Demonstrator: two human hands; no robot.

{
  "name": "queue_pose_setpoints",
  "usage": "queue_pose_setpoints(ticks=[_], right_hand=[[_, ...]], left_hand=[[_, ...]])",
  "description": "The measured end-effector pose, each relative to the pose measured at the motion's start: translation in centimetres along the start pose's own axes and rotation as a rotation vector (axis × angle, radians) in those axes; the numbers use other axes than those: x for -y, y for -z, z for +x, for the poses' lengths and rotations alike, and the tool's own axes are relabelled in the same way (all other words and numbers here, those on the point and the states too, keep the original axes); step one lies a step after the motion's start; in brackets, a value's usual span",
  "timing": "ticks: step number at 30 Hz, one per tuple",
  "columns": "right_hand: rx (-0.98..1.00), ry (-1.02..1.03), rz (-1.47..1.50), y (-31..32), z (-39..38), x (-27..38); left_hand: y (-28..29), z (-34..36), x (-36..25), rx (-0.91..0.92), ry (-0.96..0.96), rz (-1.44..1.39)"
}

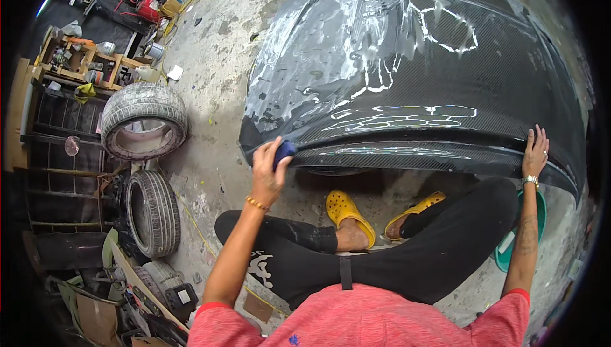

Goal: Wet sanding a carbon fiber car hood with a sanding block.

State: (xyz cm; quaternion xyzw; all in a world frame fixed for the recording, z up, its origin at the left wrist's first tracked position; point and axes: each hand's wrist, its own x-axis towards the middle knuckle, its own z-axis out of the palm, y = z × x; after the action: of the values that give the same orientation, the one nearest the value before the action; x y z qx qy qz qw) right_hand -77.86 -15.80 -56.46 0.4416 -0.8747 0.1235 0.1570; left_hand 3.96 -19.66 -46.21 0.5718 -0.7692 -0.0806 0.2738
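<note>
A large black carbon-fibre car hood (503,86) lies in front of me. Its weave shows on the right, while whitish wet smears cover much of its left side. At the hood's near left corner, my left hand (267,172) is closed around a small dark blue pad (284,152), perhaps a sanding block. The fingers partly cover it, and it is against or very close to the hood's edge. On the near right edge rests my right hand (536,151), its fingers stretched out and nothing in them.
A green basin (541,215) stands on the floor beside my right forearm. To the left are a dusty tire (144,106), another tire (167,216) and a wooden shelf (73,61) with containers. A yellow cord (197,229) runs along the concrete floor (213,48).
</note>
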Motion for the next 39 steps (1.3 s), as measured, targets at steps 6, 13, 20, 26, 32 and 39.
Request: queue_pose_setpoints(ticks=[6,13,20,26,32,39], right_hand=[[-0.010,0.044,0.020,0.5,0.5,-0.3],[-0.039,0.154,-0.021,0.3,1.1,-1.3],[-0.274,0.651,-0.332,-0.1,-0.7,-0.5],[-0.184,0.583,-0.358,0.8,-0.8,0.3],[-0.213,0.617,-0.356,0.6,-0.6,0.1],[-0.192,0.628,-0.375,0.7,-0.7,0.0]], left_hand=[[-0.1,1.8,0.5,0.052,-0.037,0.020],[-1.0,2.9,1.1,0.172,-0.197,-0.004],[-0.6,4.5,0.6,0.082,-0.278,-0.015],[-2.3,5.9,-1.5,0.336,-0.428,-0.083],[2.3,2.2,4.4,0.047,-0.171,0.008],[1.9,1.6,2.9,0.240,-0.223,-0.163]])
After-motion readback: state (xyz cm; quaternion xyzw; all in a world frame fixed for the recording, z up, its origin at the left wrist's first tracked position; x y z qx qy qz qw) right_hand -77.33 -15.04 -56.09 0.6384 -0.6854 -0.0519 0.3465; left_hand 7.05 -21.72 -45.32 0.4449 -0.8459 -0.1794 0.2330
